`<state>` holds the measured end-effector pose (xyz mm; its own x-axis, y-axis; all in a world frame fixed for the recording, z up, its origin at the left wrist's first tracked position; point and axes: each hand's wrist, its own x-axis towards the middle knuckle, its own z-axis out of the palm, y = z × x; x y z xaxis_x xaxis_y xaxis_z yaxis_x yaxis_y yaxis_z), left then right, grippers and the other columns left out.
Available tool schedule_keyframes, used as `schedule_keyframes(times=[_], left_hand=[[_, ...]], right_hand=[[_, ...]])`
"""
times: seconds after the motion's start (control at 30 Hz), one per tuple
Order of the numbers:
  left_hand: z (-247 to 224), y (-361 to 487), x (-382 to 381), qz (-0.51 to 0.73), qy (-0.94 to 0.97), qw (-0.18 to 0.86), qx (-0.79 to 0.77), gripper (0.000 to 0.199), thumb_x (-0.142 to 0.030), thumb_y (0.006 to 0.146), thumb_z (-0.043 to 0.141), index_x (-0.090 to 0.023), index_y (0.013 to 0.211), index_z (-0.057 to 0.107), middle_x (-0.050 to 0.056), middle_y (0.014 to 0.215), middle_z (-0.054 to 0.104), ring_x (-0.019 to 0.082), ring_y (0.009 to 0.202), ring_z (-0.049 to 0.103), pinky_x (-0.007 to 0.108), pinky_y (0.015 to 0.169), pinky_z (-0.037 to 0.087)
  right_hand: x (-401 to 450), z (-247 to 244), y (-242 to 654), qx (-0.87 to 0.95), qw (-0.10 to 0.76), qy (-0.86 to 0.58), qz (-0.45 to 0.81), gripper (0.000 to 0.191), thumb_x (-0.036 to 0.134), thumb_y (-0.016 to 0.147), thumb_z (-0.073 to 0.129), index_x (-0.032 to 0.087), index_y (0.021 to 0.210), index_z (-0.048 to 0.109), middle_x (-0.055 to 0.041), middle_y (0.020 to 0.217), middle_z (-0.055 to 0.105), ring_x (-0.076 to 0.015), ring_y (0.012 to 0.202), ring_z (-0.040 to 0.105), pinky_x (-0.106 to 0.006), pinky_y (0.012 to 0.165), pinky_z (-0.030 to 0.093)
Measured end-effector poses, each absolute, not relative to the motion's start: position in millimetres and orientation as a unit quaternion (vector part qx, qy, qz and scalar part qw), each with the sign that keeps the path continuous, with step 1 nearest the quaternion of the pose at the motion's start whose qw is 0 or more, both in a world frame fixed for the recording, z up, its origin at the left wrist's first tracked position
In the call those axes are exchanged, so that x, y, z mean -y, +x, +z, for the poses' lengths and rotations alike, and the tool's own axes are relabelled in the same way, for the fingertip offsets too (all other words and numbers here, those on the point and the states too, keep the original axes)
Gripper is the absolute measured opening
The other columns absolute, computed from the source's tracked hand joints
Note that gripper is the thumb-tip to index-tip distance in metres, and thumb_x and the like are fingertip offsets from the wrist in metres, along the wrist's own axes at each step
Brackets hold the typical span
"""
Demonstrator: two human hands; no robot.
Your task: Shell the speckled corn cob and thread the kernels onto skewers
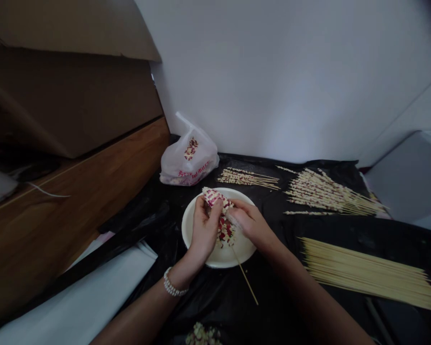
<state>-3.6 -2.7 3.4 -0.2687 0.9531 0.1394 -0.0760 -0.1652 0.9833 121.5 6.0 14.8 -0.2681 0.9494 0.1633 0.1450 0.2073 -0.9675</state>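
Both my hands meet over a white bowl (187, 225). Between them is a cream and purple speckled piece, shaped like a corn cob (215, 197). My left hand (205, 225) wraps its near side, thumb on top. The fingers of my right hand (247, 218) press at its right end and partly hide it. Something translucent shows by the right fingers; I cannot make out what. Below lie loose cream and dark red kernel-like bits (224, 232) in the bowl. A thin wooden skewer (247, 278) leans out over the front rim.
Behind the bowl stands a white plastic bag (190, 165) with similar pieces inside. Threaded skewers lie in a small pile (246, 178) and a larger pile (326, 194). Bare skewers (366, 273) lie at right. Cream bits (203, 334) show in front; a cardboard box (75, 96) stands left.
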Motion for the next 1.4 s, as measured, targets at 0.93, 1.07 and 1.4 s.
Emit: schedule_keyframes(times=[0.93, 1.07, 1.4], left_hand=[[5, -3, 4, 0.622, 0.433, 0.422, -0.497, 0.024, -0.039, 0.086, 0.063, -0.021, 0.099, 0.055, 0.004, 0.097, 0.063, 0.017, 0.085, 0.06, 0.029, 0.075, 0.05], [6, -3, 4, 0.623, 0.427, 0.426, -0.499, 0.025, -0.04, 0.086, 0.063, -0.021, 0.099, 0.054, 0.004, 0.096, 0.063, 0.018, 0.086, 0.061, 0.029, 0.075, 0.05], [11, -1, 9, 0.628, 0.488, 0.369, -0.481, 0.019, -0.034, 0.086, 0.064, -0.022, 0.094, 0.052, 0.0, 0.086, 0.061, 0.016, 0.079, 0.06, 0.029, 0.075, 0.049]], right_hand=[[-5, 10, 119, 0.599, 0.473, -0.41, 0.499, 0.033, 0.023, 0.08, 0.053, 0.018, 0.106, 0.072, -0.0042, 0.094, 0.078, -0.0215, 0.087, 0.072, -0.034, 0.08, 0.057], [-6, 13, 119, 0.604, 0.478, -0.419, 0.48, 0.032, 0.026, 0.082, 0.058, 0.019, 0.11, 0.072, -0.0056, 0.102, 0.078, -0.022, 0.093, 0.072, -0.036, 0.085, 0.055], [-4, 23, 127, 0.659, 0.442, -0.43, 0.431, 0.033, 0.02, 0.086, 0.055, 0.021, 0.113, 0.074, -0.0057, 0.103, 0.078, -0.0234, 0.096, 0.07, -0.039, 0.09, 0.053]])
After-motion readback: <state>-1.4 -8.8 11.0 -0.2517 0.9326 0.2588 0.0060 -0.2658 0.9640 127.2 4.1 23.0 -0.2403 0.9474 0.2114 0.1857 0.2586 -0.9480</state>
